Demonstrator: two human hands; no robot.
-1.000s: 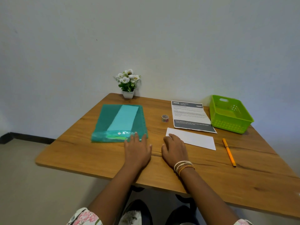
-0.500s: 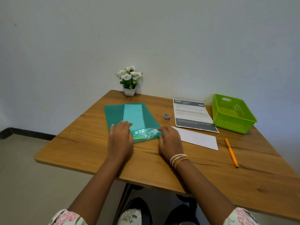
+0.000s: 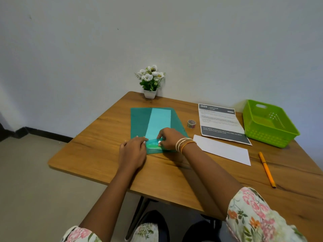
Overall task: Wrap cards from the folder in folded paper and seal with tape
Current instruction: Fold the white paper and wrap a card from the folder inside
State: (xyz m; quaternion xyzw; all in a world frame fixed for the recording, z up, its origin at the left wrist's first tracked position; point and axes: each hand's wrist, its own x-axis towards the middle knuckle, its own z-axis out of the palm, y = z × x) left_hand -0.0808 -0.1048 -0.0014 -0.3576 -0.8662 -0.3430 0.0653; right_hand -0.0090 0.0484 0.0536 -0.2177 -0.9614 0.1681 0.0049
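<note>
A translucent green folder [image 3: 139, 123] lies flat on the wooden table [image 3: 97, 154], with a pale sheet showing through its middle. My left hand [image 3: 133, 151] presses flat on the folder's near left corner. My right hand [image 3: 168, 138] pinches the folder's front flap near its white snap button. A folded white paper [image 3: 225, 151] lies to the right of the folder. A small roll of patterned tape [image 3: 191, 123] stands between the folder and a printed sheet. The cards inside the folder are hidden.
A printed instruction sheet [image 3: 220, 123] lies at the back right. Beside it a lime green basket [image 3: 269, 126] sits at the table's right edge. An orange pen [image 3: 266, 169] lies right of the white paper. A small flower pot [image 3: 150, 84] stands against the wall.
The folder has been turned and pulled toward me. My left hand moved onto its near left corner, and my right hand left the table and took hold of the flap.
</note>
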